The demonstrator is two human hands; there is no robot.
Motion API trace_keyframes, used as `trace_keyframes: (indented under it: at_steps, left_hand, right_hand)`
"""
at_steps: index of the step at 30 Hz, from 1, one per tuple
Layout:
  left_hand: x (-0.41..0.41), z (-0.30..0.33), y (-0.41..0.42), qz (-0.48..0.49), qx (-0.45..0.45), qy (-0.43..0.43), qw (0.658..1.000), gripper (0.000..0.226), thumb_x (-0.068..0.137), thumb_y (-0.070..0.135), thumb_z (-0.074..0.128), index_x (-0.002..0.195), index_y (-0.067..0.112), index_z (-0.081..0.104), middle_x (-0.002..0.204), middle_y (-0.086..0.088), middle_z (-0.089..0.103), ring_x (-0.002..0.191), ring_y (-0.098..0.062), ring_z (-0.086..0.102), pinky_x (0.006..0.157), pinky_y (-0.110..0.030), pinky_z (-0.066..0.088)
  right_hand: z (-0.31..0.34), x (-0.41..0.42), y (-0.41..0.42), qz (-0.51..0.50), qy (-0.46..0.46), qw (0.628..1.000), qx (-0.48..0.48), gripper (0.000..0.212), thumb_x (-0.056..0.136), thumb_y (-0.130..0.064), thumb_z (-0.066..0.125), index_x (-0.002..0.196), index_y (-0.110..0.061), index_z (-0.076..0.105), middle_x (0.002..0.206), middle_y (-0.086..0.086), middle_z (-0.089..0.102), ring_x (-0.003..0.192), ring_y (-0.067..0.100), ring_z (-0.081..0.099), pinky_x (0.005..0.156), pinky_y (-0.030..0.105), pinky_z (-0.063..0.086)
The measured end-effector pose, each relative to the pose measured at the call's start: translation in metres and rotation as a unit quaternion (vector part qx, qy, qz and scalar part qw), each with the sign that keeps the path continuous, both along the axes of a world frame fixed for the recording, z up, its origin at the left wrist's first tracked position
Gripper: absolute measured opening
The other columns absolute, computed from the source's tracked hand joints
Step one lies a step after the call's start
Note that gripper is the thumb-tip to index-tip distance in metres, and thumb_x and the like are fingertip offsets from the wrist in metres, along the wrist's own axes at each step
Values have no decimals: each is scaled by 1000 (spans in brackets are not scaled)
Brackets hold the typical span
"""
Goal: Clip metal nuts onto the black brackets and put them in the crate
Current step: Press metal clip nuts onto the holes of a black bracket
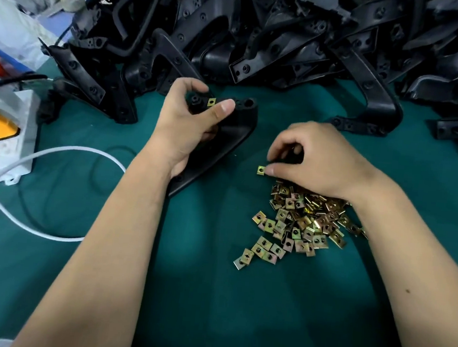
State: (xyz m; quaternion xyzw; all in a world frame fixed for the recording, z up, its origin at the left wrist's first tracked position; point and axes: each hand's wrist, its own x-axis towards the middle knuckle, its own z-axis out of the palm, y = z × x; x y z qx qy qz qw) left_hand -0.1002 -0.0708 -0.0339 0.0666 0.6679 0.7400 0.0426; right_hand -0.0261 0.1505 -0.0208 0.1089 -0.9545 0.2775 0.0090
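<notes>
On the green mat [87, 138]: we fetched a second clip nut.
Our left hand [187, 125] gripped the bracket [234, 126], one nut [211, 101] fitted; our right hand [315, 158] pinched a loose nut [261, 170] above the pile [298, 223]; best carried slot-first, squarely.

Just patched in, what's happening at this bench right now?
A person is fitting nuts to brackets on a green mat. The left hand grips a black plastic bracket that already carries one square brass-coloured clip nut near its top end. The right hand pinches another loose clip nut at the edge of the heap of nuts. A large pile of black brackets waits behind. No crate is in view.
</notes>
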Motion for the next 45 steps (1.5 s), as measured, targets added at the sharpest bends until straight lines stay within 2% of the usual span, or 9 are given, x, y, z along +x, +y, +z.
trace_keyframes:
  at_steps: [4, 10, 14, 17, 20, 25, 30, 41, 45]
  left_hand:
    - [0, -1, 0, -20, -12, 2, 1000, 47, 75, 30, 85, 107, 25, 50, 85, -6, 65, 59, -12, 61, 55, -27, 50]
    - [4, 1, 0, -74, -43, 19, 996, 61, 59, 37, 92, 106, 24, 55, 86, -11, 63, 72, -25, 57, 64, -34, 50]
    - [4, 2, -3, -81, -76, 80, 991, 62, 57, 30, 95, 105, 21, 56, 76, 4, 63, 64, -12, 56, 58, -28, 52]
    - [4, 4, -6, -113, -123, 108, 980, 61, 54, 33, 96, 99, 21, 58, 83, -1, 59, 77, -17, 53, 72, -35, 48]
    - [7, 4, -2, -146, -155, 124, 969, 63, 52, 37, 96, 100, 17, 59, 87, 9, 59, 81, -10, 53, 79, -28, 45]
    - [8, 3, 1, -170, -185, 147, 957, 61, 52, 42, 94, 96, 19, 59, 81, 20, 55, 78, -2, 50, 72, -18, 42]
    - [10, 4, 3, -190, -186, 161, 950, 62, 53, 40, 93, 97, 14, 58, 76, 22, 56, 73, 5, 49, 69, -8, 41]
    - [12, 2, 7, -221, -195, 137, 946, 59, 57, 22, 98, 98, 11, 56, 73, 5, 60, 64, -9, 53, 58, -23, 45]
    - [12, 2, 7, -218, -203, 137, 945, 66, 53, 34, 98, 99, 11, 57, 72, 9, 58, 63, -7, 51, 59, -23, 43]
  right_hand:
    - [-1, 1, -6, 7, 11, 1000, 20, 24, 78, -46, 84, 96, -32, 76, 94, -12, 66, 93, 10, 55, 85, 32, 45]
    - [-5, 2, -15, 21, 27, 999, 2, 12, 86, -27, 82, 89, -30, 71, 91, -17, 66, 95, 8, 55, 89, 33, 45]
    - [-6, 0, -14, -29, 61, 988, -136, 9, 89, -12, 77, 93, -20, 75, 87, -11, 75, 85, 4, 69, 82, 26, 53]
    - [-6, -3, -11, -88, 69, 959, -260, 19, 96, -5, 67, 99, -19, 80, 88, -7, 76, 80, 0, 67, 76, 21, 53]
    - [-6, -3, -9, -91, 21, 931, -353, 27, 100, -5, 61, 100, -23, 81, 92, 2, 77, 84, 11, 66, 79, 32, 56]
    - [-4, -1, -13, -49, -9, 919, -390, 17, 100, -4, 62, 111, -11, 73, 81, 5, 66, 69, 11, 63, 60, 25, 52]
    - [-3, -1, -12, -75, -13, 902, -426, 12, 88, -6, 79, 96, -5, 71, 73, 4, 73, 59, 13, 64, 50, 21, 48]
    - [5, 2, -8, -68, -68, 918, -384, 6, 88, -6, 78, 90, -6, 72, 70, 7, 67, 55, 7, 56, 51, 14, 44]
    - [6, 3, -6, -58, -92, 920, -375, 7, 87, -5, 78, 91, -5, 72, 68, 2, 67, 54, 6, 55, 52, 14, 45]
